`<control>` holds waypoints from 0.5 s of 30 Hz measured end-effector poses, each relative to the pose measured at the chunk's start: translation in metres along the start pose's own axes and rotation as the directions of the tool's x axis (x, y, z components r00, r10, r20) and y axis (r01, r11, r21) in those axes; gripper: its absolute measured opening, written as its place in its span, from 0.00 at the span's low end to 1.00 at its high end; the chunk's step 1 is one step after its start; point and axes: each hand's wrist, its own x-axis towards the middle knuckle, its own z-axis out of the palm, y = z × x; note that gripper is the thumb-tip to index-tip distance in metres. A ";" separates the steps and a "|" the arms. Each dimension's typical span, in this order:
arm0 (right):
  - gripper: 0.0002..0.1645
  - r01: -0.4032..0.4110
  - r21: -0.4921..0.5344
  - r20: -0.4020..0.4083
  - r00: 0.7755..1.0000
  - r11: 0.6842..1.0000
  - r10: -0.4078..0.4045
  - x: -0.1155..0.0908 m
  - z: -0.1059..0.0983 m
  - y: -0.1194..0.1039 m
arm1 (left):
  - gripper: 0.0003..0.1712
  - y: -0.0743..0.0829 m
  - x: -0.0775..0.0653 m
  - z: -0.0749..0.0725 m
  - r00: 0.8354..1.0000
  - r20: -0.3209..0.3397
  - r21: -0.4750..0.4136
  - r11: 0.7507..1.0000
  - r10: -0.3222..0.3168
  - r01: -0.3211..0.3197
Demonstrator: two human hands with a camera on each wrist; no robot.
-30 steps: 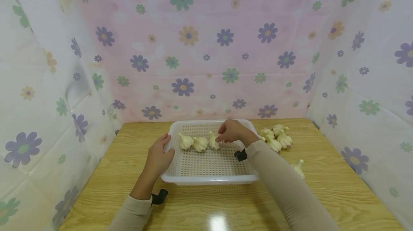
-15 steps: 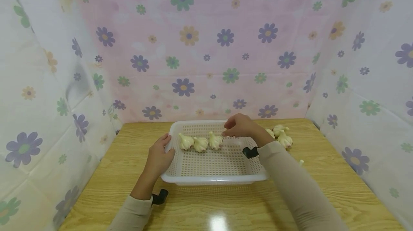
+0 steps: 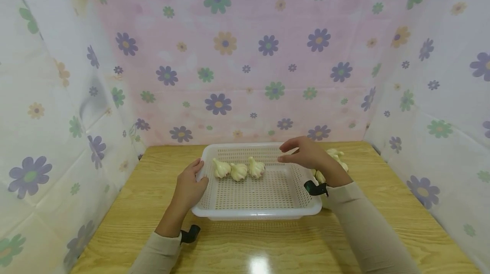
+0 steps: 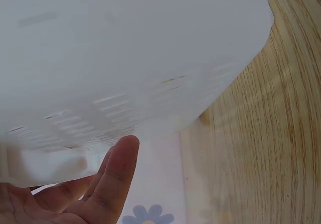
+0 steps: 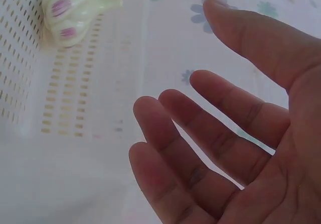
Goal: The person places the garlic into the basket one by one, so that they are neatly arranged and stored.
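Four fingers (image 5: 156,121) half-bent, right hand (image 3: 308,154) hovers; left hand (image 3: 190,184) grips basket (image 3: 255,212).

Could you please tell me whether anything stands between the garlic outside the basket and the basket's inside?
Yes: the basket's right wall stands between, left of the garlic, and the right grip hovers there.

Before you, a pink flowered cloth (image 3: 245,82) hangs behind a wood-grained table (image 3: 138,199). White flowered sheets (image 3: 455,167) flank you; light glares (image 3: 259,264) off the near tabletop.
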 end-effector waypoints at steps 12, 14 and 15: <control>0.34 -0.006 0.014 -0.158 0.987 1.000 0.008 -0.044 -0.018 0.015 | 0.35 -0.001 0.001 0.001 1.000 0.000 -0.007 1.000 0.003 -0.003; 0.35 -0.011 0.012 -0.174 0.985 1.000 0.013 -0.052 -0.021 0.017 | 0.35 -0.001 0.001 0.001 1.000 0.001 -0.011 1.000 0.004 -0.004; 0.35 -0.016 0.012 -0.179 0.984 1.000 0.018 -0.056 -0.022 0.019 | 0.35 -0.001 0.000 0.001 1.000 0.000 -0.012 1.000 0.003 -0.003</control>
